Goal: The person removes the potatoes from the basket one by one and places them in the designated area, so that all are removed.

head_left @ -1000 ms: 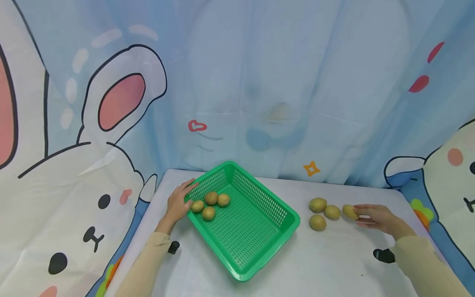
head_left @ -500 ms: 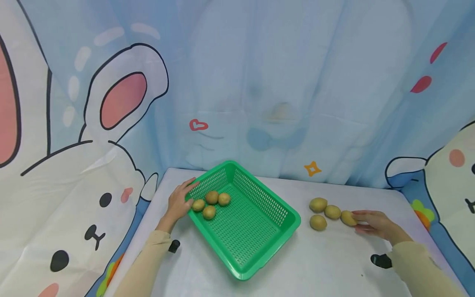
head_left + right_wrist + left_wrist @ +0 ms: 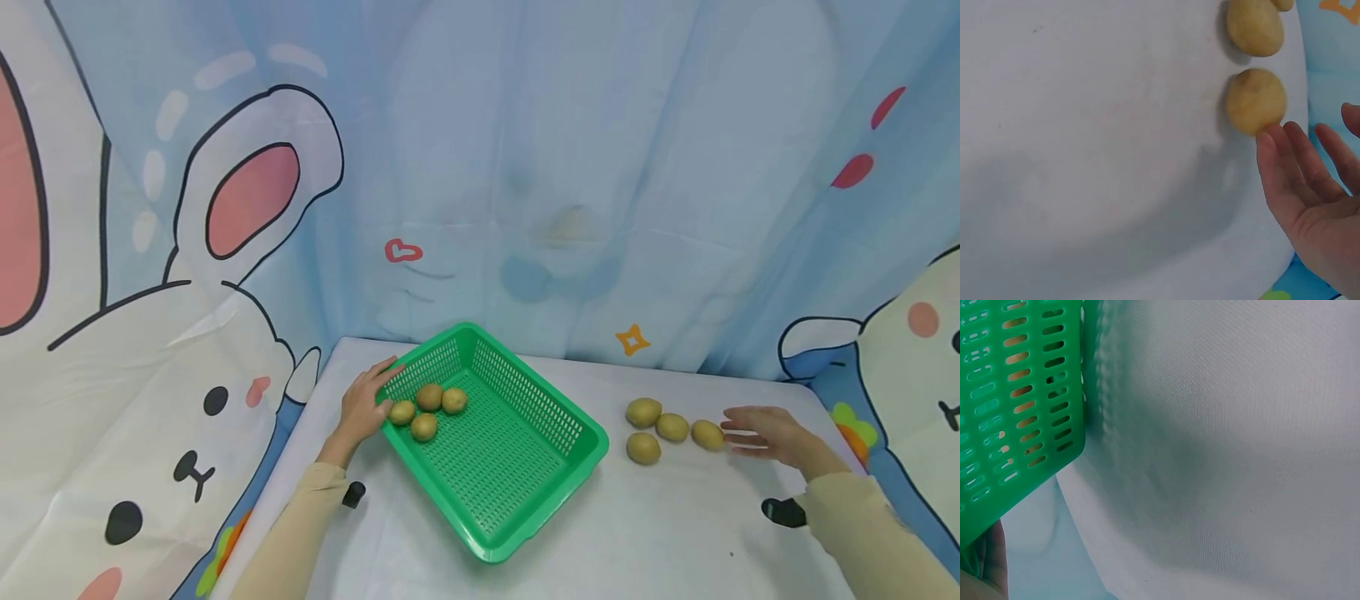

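Observation:
A green plastic basket (image 3: 491, 552) with slotted sides sits at an angle on the table. Several potatoes (image 3: 423, 427) lie inside, near its left corner. At that corner my left hand (image 3: 362, 407) grips the rim; the left wrist view shows only part of the hand (image 3: 994, 569) below the basket wall (image 3: 1035, 394). To the right of the basket, more potatoes (image 3: 643, 448) lie in a loose cluster. My right hand (image 3: 768, 435) is beside the rightmost potato (image 3: 708, 435), holding nothing. In the right wrist view its extended fingers come close to that potato (image 3: 1256, 101); touching or apart, I cannot tell.
The table (image 3: 645, 533) has a white cover. Behind it hangs a blue curtain (image 3: 465, 167) with cartoon figures, which also runs along both sides. The table's back edge lies just beyond the basket and the potatoes.
The right hand brought the rightmost potato slightly left and down beside the others, then let go and drew back to the right. The left hand stays on the basket.

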A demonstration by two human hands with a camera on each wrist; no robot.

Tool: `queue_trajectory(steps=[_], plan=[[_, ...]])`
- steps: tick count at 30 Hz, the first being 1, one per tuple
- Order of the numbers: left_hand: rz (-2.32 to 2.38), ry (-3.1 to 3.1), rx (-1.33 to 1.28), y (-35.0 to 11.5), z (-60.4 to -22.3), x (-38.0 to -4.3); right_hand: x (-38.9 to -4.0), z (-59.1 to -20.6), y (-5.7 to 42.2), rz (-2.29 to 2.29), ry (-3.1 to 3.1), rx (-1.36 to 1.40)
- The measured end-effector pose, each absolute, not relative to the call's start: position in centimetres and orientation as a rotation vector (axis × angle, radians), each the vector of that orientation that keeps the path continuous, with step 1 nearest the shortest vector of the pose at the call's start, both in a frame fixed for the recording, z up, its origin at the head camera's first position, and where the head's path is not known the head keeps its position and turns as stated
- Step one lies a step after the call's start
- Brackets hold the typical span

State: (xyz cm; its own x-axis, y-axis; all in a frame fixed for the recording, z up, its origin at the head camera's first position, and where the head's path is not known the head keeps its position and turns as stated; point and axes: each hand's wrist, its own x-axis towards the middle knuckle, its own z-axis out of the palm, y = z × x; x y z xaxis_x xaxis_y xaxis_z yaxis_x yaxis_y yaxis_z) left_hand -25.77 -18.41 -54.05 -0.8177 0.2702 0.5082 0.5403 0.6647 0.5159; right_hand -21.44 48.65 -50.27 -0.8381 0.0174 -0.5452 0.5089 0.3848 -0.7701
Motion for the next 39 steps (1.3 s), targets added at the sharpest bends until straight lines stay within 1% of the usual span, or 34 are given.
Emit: queue_trajectory(steps=[4,11,18,28,35,39], plan=[[-0.942,-2.498,-0.628,-18.6,-54.1,-25.8,-22.6,-49.1,47.1,-1.387,2.241,0.381],[-0.945,-2.495,-0.627,-18.7,-54.1,-26.0,-24.6,-47.4,42.6,-1.324,2.244,0.221],[-0.932,-2.506,-0.648,-18.6,-54.2,-26.0,-26.3,-45.7,37.7,-1.390,2.202,0.145],[-0.945,-2.498,-0.635,-18.6,-54.3,-26.1,-27.9,-42.6,30.9,-1.533,2.111,-0.069],[-0.943,-2.506,-0.642,-18.5,-54.1,-26.1,-28.7,-41.6,26.0,-1.573,2.026,-0.132],[-0.938,-2.512,-0.644,-18.5,-54.1,-26.0,-29.4,-42.2,23.5,-1.565,2.026,-0.111]])
